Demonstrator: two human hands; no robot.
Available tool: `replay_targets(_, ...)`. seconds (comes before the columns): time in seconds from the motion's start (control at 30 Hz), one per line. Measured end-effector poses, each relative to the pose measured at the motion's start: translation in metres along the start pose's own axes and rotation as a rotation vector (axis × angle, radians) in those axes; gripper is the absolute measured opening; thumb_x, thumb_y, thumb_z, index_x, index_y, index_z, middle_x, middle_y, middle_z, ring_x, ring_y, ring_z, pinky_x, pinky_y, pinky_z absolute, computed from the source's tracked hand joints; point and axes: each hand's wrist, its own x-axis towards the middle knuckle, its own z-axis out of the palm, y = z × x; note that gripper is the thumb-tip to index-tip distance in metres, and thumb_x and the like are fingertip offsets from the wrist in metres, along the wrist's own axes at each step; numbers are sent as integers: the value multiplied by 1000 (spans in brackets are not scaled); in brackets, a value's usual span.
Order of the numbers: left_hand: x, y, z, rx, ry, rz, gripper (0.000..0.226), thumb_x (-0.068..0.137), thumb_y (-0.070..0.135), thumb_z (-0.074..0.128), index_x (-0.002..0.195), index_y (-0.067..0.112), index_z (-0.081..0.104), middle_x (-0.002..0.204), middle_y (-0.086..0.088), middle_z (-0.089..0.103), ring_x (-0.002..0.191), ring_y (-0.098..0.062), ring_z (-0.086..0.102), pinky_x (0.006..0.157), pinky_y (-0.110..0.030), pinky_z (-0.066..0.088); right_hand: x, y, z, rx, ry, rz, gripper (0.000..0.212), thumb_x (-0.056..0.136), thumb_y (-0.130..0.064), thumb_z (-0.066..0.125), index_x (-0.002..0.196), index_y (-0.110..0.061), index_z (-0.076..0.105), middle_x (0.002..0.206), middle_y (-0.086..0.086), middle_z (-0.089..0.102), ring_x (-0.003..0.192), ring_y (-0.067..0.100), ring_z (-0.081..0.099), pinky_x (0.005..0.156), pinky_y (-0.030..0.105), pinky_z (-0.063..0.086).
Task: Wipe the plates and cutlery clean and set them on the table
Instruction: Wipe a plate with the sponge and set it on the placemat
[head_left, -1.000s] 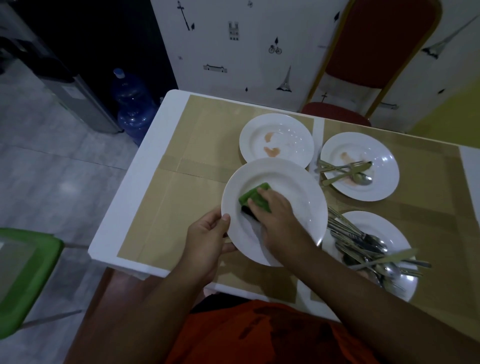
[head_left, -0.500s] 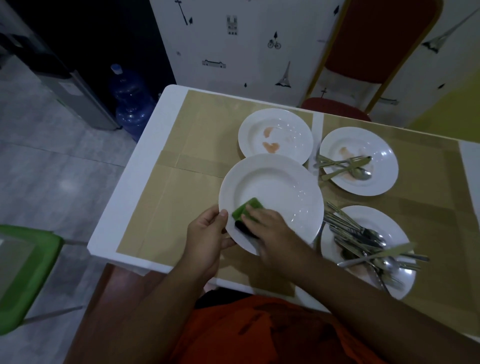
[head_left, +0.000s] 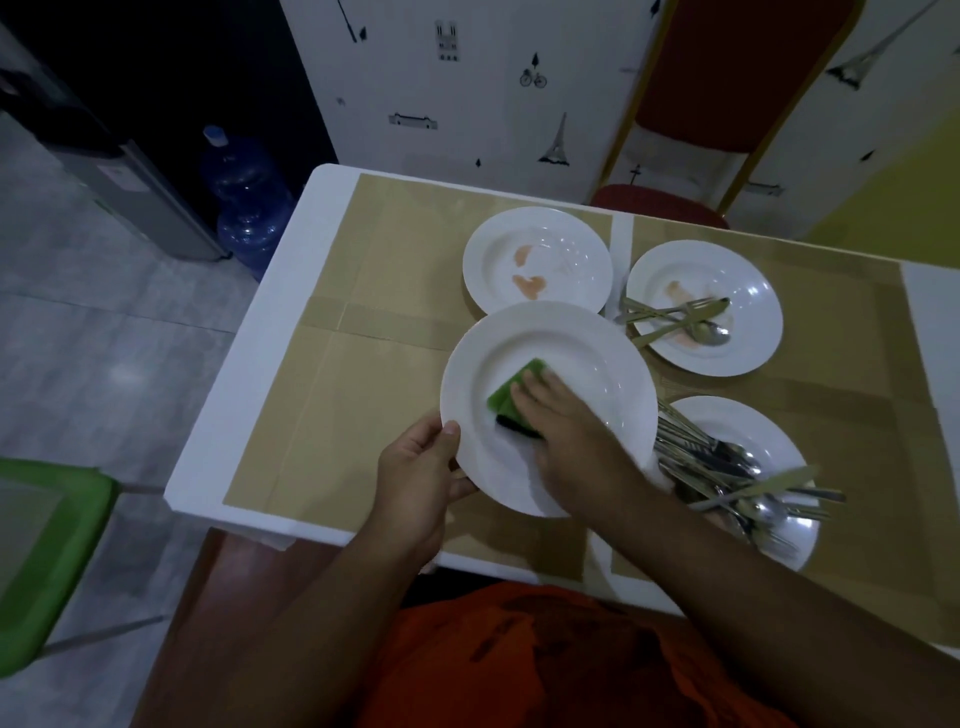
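Sponge (head_left: 511, 391) and right hand (head_left: 569, 439) now nearer centre of plate (head_left: 576, 343).

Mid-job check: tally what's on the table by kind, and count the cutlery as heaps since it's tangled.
White plates: 4
Green sponge: 1
Cutlery heaps: 2
Total: 7
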Motion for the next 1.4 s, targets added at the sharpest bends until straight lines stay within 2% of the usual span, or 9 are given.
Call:
replay_targets(0.13, 8, 8, -1, -33, 76, -26, 20, 102, 13, 54, 112, 13, 71, 100, -11, 78, 89, -27, 76, 67, -39, 61, -21, -10, 10, 15, -162, -205, 62, 82, -2, 56, 141, -15, 40, 147, 3, 40, 140, 17, 28, 116, 29, 15)
replay_targets(0.23, 9, 8, -10, -25, 118, -31, 18, 101, 14, 54, 110, 15, 71, 96, -5, 79, 88, -25, 76, 68, -40, 62, -33, 14, 3, -43, -122, -118, 57, 80, -3, 59, 135, -16, 49, 141, 3, 49, 135, 19, 38, 113, 26, 16)
replay_targets(0.43, 7, 7, -9, 8, 105, -19, 21, 102, 17, 55, 118, 17, 69, 103, -4, 78, 94, -24, 75, 73, -44, 63, -23, 37, -8, -152, -35, 75, 56, 84, -1, 53, 138, -8, 42, 144, 8, 44, 137, 22, 32, 114, 28, 14)
replay_targets(0.67, 6, 5, 0, 6, 98, -39, 20, 101, 14, 55, 114, 13, 70, 101, -10, 78, 91, -27, 75, 69, -41, 62, -31, -7, 12, 153, -163, 69, 58, 81, 0, 51, 137, -13, 44, 142, 7, 47, 132, 22, 40, 113, 32, 28)
replay_targets(0.8, -2, -2, 5, 28, 7, -19, 24, 103, 14, 52, 119, 13, 70, 104, -11, 77, 95, -28, 74, 69, -38, 61, 1, -22, 9, 137, -52, -44, 59, 82, 2, 49, 140, -7, 39, 150, 7, 35, 141, 19, 25, 119, 32, 15)
replay_targets(1.03, -1, 6, 1, 54, 5, 54, 22, 101, 15, 56, 110, 21, 74, 101, -5, 78, 91, -22, 75, 65, -38, 61, 20, 8, -16, 142, 95, 179, 53, 92, -4, 43, 143, -10, 33, 154, 4, 26, 145, 14, 14, 118, 26, 6)
replay_targets(1.13, 1, 10, 5, 42, 16, 40, 21, 101, 14, 56, 113, 13, 72, 100, -10, 78, 90, -25, 75, 65, -36, 60, 11, -10, -7, 202, -47, 64, 62, 86, 1, 45, 144, -15, 34, 154, -1, 26, 143, 7, 14, 114, 15, 3)
replay_targets(1.2, 5, 15, 6, 2, 45, 10, 20, 101, 13, 55, 112, 8, 72, 99, -13, 77, 88, -27, 75, 66, -37, 60, -1, -19, 0, 177, -171, -52, 67, 82, -1, 51, 144, -19, 34, 153, -4, 28, 142, 5, 18, 117, 20, 11)
replay_targets(1.4, 12, 22, -14, -99, 151, -70, 19, 101, 10, 54, 105, 9, 73, 100, -10, 78, 89, -27, 76, 64, -37, 61, -22, -2, -8, -13, -135, -125, 65, 74, -6, 55, 136, -24, 48, 143, -5, 46, 133, 10, 40, 115, 31, 27)
